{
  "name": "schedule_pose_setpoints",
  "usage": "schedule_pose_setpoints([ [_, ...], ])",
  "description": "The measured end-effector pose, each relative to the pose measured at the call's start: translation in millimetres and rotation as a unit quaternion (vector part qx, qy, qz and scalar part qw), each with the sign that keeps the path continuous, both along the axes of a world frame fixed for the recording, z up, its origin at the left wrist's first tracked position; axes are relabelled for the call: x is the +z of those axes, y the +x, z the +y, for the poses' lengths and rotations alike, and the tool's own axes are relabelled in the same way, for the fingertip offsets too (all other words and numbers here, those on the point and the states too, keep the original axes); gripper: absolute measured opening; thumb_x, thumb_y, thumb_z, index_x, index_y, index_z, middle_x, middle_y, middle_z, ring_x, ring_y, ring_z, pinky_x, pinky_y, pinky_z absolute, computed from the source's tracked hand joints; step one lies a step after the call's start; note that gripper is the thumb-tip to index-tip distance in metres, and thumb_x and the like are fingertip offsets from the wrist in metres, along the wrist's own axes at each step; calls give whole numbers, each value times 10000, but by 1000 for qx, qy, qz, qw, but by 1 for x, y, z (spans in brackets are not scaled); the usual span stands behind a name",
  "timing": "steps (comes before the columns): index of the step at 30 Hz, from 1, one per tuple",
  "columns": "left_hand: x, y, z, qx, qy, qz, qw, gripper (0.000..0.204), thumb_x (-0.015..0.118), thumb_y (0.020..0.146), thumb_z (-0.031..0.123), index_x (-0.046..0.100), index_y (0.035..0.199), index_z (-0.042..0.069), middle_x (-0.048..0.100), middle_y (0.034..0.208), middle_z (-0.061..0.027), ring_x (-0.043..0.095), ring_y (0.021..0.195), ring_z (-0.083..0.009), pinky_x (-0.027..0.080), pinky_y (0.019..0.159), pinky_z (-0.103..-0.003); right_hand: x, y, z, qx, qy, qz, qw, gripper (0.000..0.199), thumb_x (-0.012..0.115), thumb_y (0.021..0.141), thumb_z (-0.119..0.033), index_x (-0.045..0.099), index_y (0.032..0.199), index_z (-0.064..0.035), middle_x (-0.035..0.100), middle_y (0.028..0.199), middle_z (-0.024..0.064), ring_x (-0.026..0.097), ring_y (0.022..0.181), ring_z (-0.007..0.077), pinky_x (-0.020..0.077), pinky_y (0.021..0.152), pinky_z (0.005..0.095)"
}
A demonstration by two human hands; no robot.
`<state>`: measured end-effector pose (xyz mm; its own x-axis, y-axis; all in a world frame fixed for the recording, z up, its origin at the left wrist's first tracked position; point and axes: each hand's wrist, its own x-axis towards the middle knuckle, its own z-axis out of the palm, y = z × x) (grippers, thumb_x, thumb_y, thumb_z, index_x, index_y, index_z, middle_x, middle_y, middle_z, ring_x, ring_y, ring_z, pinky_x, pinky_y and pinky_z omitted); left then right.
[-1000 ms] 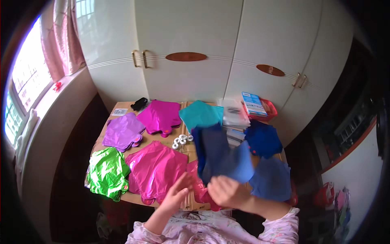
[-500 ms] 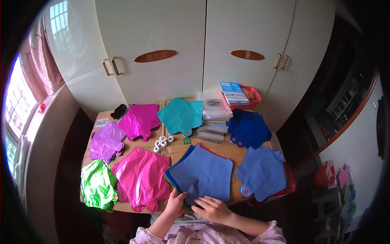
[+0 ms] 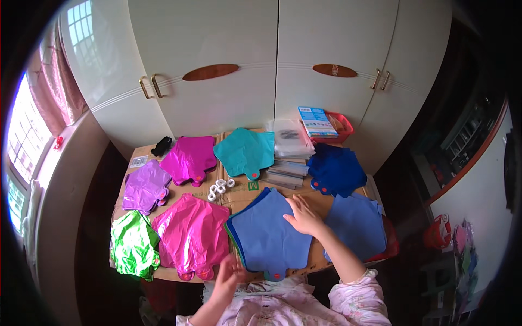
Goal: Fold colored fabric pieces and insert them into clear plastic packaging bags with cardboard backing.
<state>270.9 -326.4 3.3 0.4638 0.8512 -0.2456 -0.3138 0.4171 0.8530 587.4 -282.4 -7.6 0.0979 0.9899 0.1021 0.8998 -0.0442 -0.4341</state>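
A stack of flat, star-shaped foil balloons (image 3: 266,233) lies at the front middle of the table, a light blue one on top and green and darker blue edges showing at its left. Across the stack's upper right edge rests my right hand (image 3: 304,215), fingers and thumb apart. My left hand (image 3: 228,276), partly blurred, is raised off the stack near its lower left with nothing visible in it. To its left lie a shiny pink pile (image 3: 190,236) and a bright green pile (image 3: 133,244). Beyond my right forearm is another light blue pile (image 3: 359,225).
Purple (image 3: 145,187), magenta (image 3: 187,157), teal (image 3: 244,152) and dark blue (image 3: 340,168) foil piles line the far side of the cardboard-covered table (image 3: 288,194). White ribbon rolls (image 3: 221,189), clear plastic packets (image 3: 288,146) and a red basket (image 3: 341,127) also stand there. A white cabinet (image 3: 206,38) rises behind.
My right hand has moved up from the stack's lower edge to its upper right. The left hand has let go of the left edge and drawn back. The stack's lower tab shows now.
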Motion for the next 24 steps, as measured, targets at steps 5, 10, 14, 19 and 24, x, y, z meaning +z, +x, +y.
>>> schedule_pose_setpoints([
  [5,-12,-11,-32,-191,-313,5,930,283,546,912,97,504,1178,10,596,1135,-135,568,1101,-262,432,973,-390,-7,-1,20,27,-24,36,999,546,525,920,-341,382,1330,-11,377,1408,207,313,1343,342,246,1104,446],
  [10,-53,12,-33,-183,-365,-77,910,372,537,920,88,441,1255,-43,544,1243,-192,524,1180,-295,395,1036,-417,-6,-21,5,34,-9,57,998,512,536,919,-282,371,1336,-34,405,1369,179,364,1293,336,306,1074,410],
  [14,-37,25,-41,-183,-427,-69,883,368,570,873,73,482,1202,-65,556,1212,-210,523,1177,-328,379,1066,-455,0,-32,-14,44,-32,68,996,512,543,921,-286,379,1332,-30,454,1303,202,412,1234,354,324,1048,420],
  [19,-59,19,-42,-237,-506,-148,816,331,518,916,132,484,1166,-82,571,1149,-216,537,1149,-327,429,1030,-440,-3,-25,-21,34,-32,176,983,513,558,916,-297,402,1307,-5,541,1210,210,519,1138,336,404,975,400],
  [24,-85,13,-45,-236,-495,-185,816,191,474,958,154,509,993,-31,581,955,-131,582,949,-265,492,942,-410,12,-26,9,13,-117,236,965,535,560,936,-297,377,1331,12,571,1160,172,571,1008,217,459,874,345],
])
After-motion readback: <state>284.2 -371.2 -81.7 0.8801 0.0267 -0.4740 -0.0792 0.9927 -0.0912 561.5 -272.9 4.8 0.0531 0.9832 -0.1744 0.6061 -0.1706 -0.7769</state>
